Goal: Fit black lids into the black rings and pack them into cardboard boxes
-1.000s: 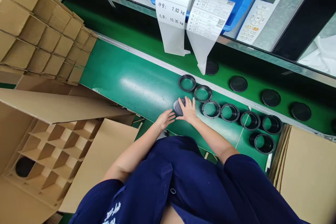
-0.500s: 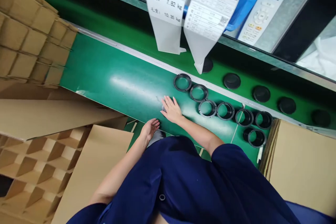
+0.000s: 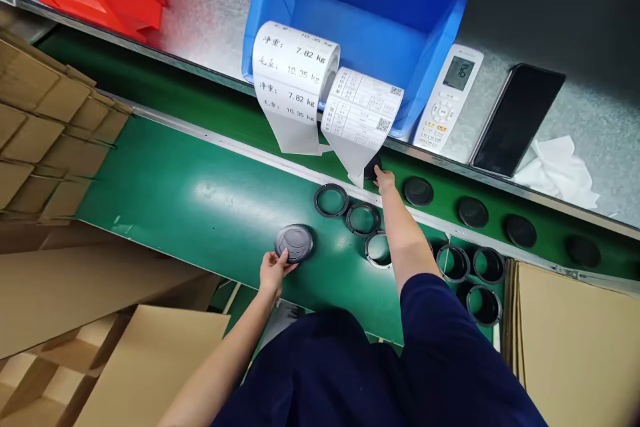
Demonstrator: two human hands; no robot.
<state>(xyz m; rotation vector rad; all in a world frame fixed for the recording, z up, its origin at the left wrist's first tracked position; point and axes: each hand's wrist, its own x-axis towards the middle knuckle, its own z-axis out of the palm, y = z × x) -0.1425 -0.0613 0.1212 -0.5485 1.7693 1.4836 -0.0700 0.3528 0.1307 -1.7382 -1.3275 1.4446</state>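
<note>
Over the green bench top (image 3: 165, 200), my left hand (image 3: 273, 275) pinches a dark grey round cap (image 3: 294, 243) at its near edge, thumb on top. Its upper face carries curved raised lines. My right hand (image 3: 385, 180) stretches to the far strip, its fingers closed at the edge of a black disc (image 3: 372, 167). Hanging label paper partly covers that disc. Several black rings stand on the bench, among them a ring (image 3: 331, 200) and a deeper ring (image 3: 484, 305). My right forearm hides part of the row.
More black discs (image 3: 473, 212) lie along the far green strip. On the metal shelf above are a blue bin (image 3: 430, 73), label rolls (image 3: 295, 67), a remote control (image 3: 447, 100) and a phone (image 3: 520, 120). Cardboard dividers (image 3: 45, 140) stand left; cardboard sheets (image 3: 575, 340) lie right.
My right hand has left the bench top and reached forward to the far disc. My left hand has moved up onto the bench and taken hold of the grey cap. The view has tilted upward.
</note>
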